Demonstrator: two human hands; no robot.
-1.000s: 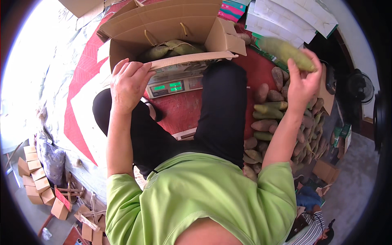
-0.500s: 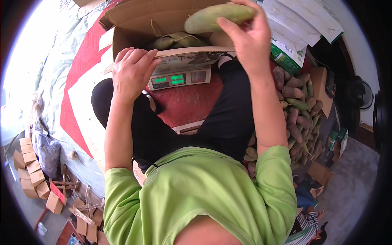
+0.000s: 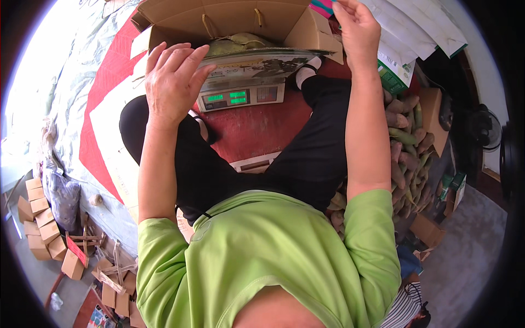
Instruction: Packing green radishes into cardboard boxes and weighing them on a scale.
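A brown cardboard box (image 3: 232, 19) with yellow cord handles stands open on a digital weighing scale (image 3: 240, 97) with green lit displays. Several long green radishes (image 3: 240, 41) lie inside, partly hidden by the near flap (image 3: 257, 64). My left hand (image 3: 174, 82) is at the box's near left corner, fingers spread and holding nothing; whether it touches the cardboard I cannot tell. Beyond the box's right side, my right hand (image 3: 358, 35) is raised with thumb and fingers pinched. Its fingertips are beside a pink and teal thing (image 3: 322, 6), cut off by the picture's top edge.
On my right lies a heap of green and reddish-brown root vegetables (image 3: 407, 147), below white and green folded cartons (image 3: 404, 33). A black fan (image 3: 484, 128) stands farther right. Small cardboard boxes (image 3: 46, 218) are piled at the left. Another person's striped sleeve (image 3: 404, 303) shows at the lower right.
The green radish has left my right hand, and that hand has moved right and up. My left hand has lifted off the box's near flap, its fingers spreading.
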